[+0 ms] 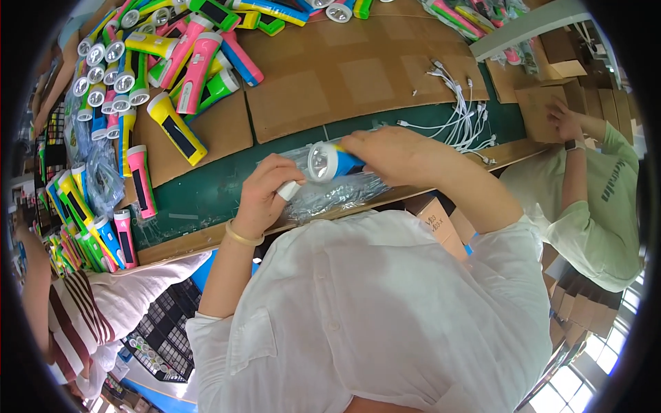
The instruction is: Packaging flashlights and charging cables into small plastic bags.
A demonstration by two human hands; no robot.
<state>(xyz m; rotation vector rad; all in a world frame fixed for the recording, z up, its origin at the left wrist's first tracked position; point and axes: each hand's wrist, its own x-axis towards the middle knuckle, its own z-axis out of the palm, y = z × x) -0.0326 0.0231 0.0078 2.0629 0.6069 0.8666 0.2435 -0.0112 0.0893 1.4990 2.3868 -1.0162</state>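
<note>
My right hand (385,155) is closed around a blue and yellow flashlight (348,162), whose white-rimmed lens faces left. To its left, my left hand (265,186) pinches a small white block-shaped piece (288,190); its exact kind does not show. A gap separates this piece from the flashlight head. Clear plastic bags (337,198) lie under both hands along the near edge of the table. Right of my right hand, a bunch of white charging cables (463,113) is spread on the green tabletop.
Pink, yellow, green and blue flashlights (200,72) are heaped at the far left. Flat cardboard (358,76) covers much of the green table (182,206). Other people stand at left and right; the right one's hand (566,122) touches a cardboard box (533,110).
</note>
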